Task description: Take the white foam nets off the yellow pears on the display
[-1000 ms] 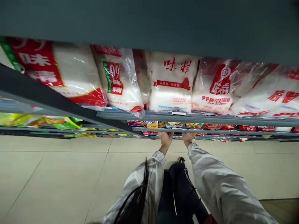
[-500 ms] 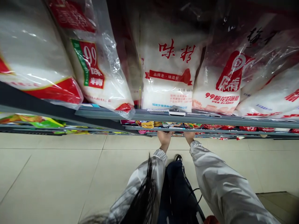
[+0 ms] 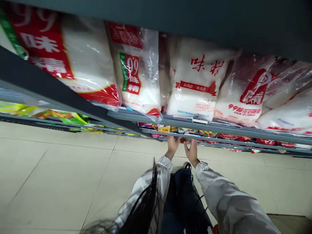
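Both my hands reach low under the shelf edge towards the packaged goods on the lower tiers. My left hand (image 3: 172, 145) is at the front of a low shelf, its thumb apart and its fingertips partly hidden by the shelf lip. Just to its right, my right hand (image 3: 191, 150) has its thumb spread from the fingers, whose tips also go out of sight at the shelf. Between the two hands a small reddish packet (image 3: 183, 140) shows on the low shelf; whether either hand touches it cannot be made out. Neither hand visibly grips anything.
Above my hands, large white bags with red print (image 3: 192, 87) stand on a grey shelf (image 3: 170, 123). Colourful packets (image 3: 226, 136) line the tier below. A dark slanted shelf edge (image 3: 60, 87) is at left. Beige floor tiles (image 3: 65, 175) and my shoe (image 3: 187, 165) lie beneath.
My right hand has drawn back from under the shelf and moved left, closer to my left hand. The view has shifted, with the bags now lower and further right.
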Tool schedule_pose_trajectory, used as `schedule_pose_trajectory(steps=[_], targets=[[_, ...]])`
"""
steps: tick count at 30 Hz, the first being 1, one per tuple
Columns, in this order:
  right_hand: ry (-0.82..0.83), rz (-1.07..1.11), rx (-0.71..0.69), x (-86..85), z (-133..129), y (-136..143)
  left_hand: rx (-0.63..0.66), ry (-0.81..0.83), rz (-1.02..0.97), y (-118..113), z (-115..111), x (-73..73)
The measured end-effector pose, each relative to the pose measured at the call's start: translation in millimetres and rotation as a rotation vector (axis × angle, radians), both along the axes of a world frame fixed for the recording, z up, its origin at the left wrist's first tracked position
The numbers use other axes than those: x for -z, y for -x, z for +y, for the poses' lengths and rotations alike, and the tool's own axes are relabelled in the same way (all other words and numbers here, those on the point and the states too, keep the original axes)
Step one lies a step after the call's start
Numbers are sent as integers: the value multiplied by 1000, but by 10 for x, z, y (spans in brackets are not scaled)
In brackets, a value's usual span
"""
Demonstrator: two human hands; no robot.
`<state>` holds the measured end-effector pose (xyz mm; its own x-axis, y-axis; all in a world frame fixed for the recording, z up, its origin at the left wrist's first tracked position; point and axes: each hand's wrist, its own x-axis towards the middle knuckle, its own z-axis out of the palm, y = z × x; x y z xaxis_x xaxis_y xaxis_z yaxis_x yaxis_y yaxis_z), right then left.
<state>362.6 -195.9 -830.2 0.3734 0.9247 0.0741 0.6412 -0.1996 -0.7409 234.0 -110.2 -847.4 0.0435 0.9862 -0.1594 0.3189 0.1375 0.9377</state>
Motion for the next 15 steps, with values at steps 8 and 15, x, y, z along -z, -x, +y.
schedule_pose_trajectory(steps=[8,15], targets=[[116,-44,-52,172,617,252,27,24,77,136,358,-27],[94,3,-3,49,670,244,102,-22,85,291,314,-35]])
